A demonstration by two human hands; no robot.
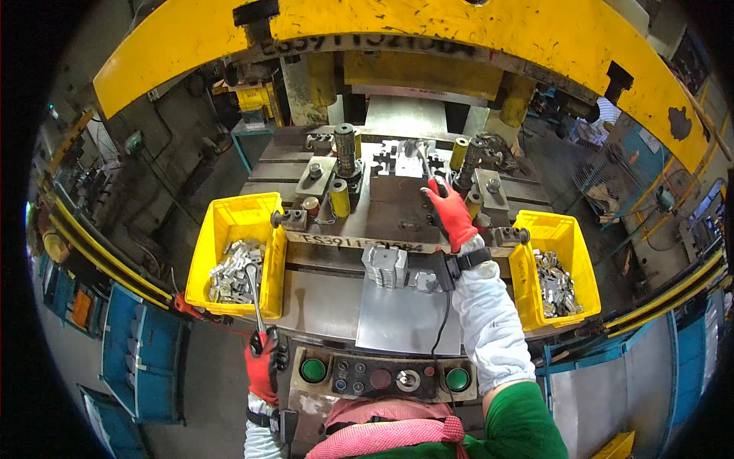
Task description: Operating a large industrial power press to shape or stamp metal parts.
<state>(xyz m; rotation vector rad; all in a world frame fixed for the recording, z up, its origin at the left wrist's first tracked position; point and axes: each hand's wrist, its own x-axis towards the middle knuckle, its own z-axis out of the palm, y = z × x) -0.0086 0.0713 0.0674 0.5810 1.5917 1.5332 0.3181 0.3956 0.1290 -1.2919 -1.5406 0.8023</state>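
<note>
My left hand (pixel 264 366), in a red and black glove, is closed around the handle of a slim metal rod tool with a rounded end (pixel 255 298). That end reaches over the left yellow bin (pixel 200 268), above the small metal parts (pixel 229 281) in it. My right hand (pixel 453 214), gloved in red, grips a similar metal rod tool (pixel 426 162). Its far end is in the press die (pixel 397 206), at a bright metal piece whose outline I cannot make out. A stack of flat metal pieces (pixel 384 266) stands in front of the die, beside some loose flat pieces (pixel 423 281).
A right yellow bin (pixel 585 287) also holds metal parts. Dark guide posts (pixel 345 153) and yellow cylinders (pixel 340 197) rise around the die. The yellow press frame (pixel 459 19) arches overhead. Near my body is a control panel with a green button (pixel 313 370) at each end.
</note>
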